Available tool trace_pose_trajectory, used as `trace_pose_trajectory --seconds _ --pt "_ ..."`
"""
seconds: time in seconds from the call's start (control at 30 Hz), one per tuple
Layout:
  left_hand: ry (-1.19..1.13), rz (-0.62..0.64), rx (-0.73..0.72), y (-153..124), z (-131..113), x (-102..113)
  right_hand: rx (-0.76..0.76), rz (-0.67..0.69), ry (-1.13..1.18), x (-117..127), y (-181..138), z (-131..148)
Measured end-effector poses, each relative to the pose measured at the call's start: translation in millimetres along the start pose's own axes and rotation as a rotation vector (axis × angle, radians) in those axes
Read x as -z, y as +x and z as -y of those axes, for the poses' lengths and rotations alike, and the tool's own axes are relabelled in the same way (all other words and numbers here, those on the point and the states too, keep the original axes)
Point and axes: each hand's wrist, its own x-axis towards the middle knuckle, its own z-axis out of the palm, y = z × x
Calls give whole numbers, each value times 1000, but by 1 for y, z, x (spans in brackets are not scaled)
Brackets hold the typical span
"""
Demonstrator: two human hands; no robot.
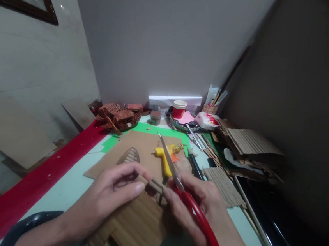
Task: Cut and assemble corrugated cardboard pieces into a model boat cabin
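Note:
A brown cardboard model [133, 221], with a slatted pointed end [131, 155] at its far side, lies below my hands. My left hand [113, 192] is closed over it, the index fingertip and thumb at the left end of a short cardboard strip [156, 185]. My right hand [199, 205] holds red-handled scissors [198, 216], their blades pointing up and away. Its thumb and finger also meet the strip's right end. Beyond the blades a yellow glue gun [165, 160] lies on a flat cardboard sheet [115, 145]. Whatever lies beneath my left palm is hidden.
Reddish-brown model pieces [121, 116] are piled at the back left. A red paper cup [179, 109], a small jar [155, 117] and a brush holder [210, 108] stand at the back. Stacked cardboard [253, 144] and a black glossy panel [282, 229] occupy the right.

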Motion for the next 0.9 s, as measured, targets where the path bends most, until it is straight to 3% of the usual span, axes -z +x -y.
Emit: trace_pose_trajectory --seconds 0.27,0.47,0.7,0.9 --pt "31 -44 -10 0 -4 -2 -228 68 289 1 1 5" --pt "-8 50 -1 4 -4 2 -362 46 317 -3 2 10" --pt "-79 63 42 8 -4 4 -291 85 418 3 3 7" --pt "-174 45 150 9 -3 5 -299 84 661 -7 2 -5"
